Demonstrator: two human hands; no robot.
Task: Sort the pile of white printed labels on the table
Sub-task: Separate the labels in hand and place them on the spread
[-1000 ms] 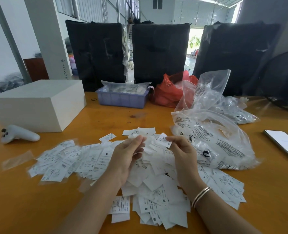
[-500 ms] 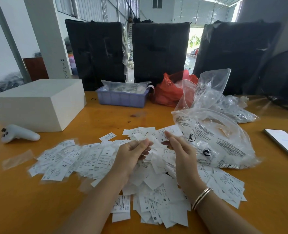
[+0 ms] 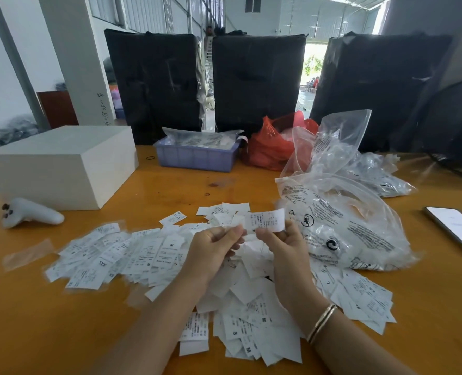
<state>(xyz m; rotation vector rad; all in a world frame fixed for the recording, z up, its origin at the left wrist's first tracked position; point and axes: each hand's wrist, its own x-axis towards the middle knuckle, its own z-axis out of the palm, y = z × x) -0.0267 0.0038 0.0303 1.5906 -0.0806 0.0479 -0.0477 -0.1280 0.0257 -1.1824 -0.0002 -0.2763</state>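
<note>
A wide pile of white printed labels [image 3: 251, 301] covers the middle of the orange table [image 3: 48, 326], spreading left as a flatter layer with size letters showing. My right hand [image 3: 284, 247] pinches one white label [image 3: 265, 220] and holds it up above the pile, print facing me. My left hand [image 3: 213, 250] hovers just left of it with fingers curled; its fingertips seem to hold small white labels, partly hidden.
A white box [image 3: 62, 163] and a white controller [image 3: 29, 212] lie at the left. A blue tray [image 3: 197, 155], a red bag [image 3: 273, 147] and clear plastic bags [image 3: 346, 226] stand behind and right. A phone [image 3: 457, 228] lies at the far right.
My right hand has lifted a single label up out of the pile and turned it toward me. My left hand stayed close beside it.
</note>
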